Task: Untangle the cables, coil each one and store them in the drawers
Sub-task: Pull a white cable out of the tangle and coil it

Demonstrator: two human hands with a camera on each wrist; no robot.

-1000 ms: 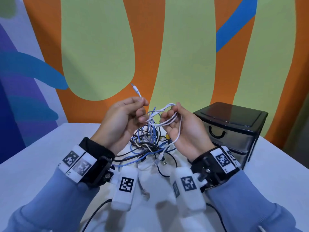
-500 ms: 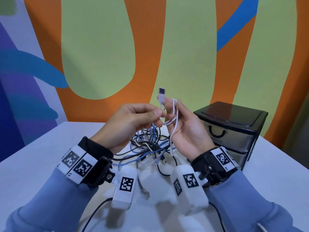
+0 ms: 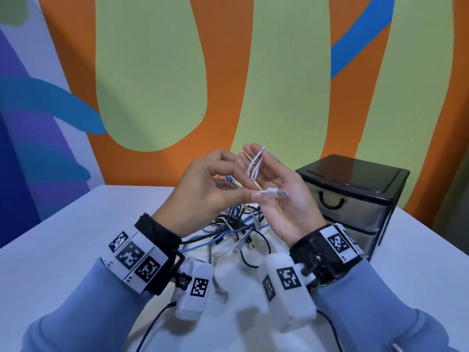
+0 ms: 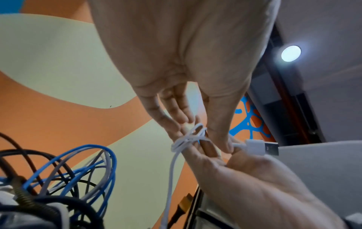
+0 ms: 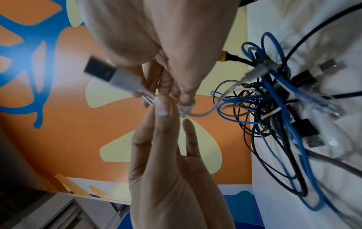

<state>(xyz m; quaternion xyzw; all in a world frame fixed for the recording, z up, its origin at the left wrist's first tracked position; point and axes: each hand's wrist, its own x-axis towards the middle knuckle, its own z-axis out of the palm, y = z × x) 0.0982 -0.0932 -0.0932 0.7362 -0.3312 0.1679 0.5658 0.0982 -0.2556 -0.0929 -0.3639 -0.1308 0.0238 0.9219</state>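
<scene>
The left hand pinches the white cable between thumb and forefinger just behind its USB plug, which sticks out sideways over the right palm. The right hand is turned palm up with its fingers nearly straight, and small white loops of the same cable hang around those fingers; in the left wrist view the loops bunch around the fingertips while one strand drops toward the heap below. Both hands are raised above the counter, right over a tangle of cables made of blue, black, grey and white leads, with several plugs lying loose among them. At the right, near the right wrist, stands a small drawer unit with a glossy black top and translucent grey drawers; the top drawer with its black handle is closed, and whether anything lies inside the drawers cannot be told. A painted orange, green and blue wall rises behind the counter.
</scene>
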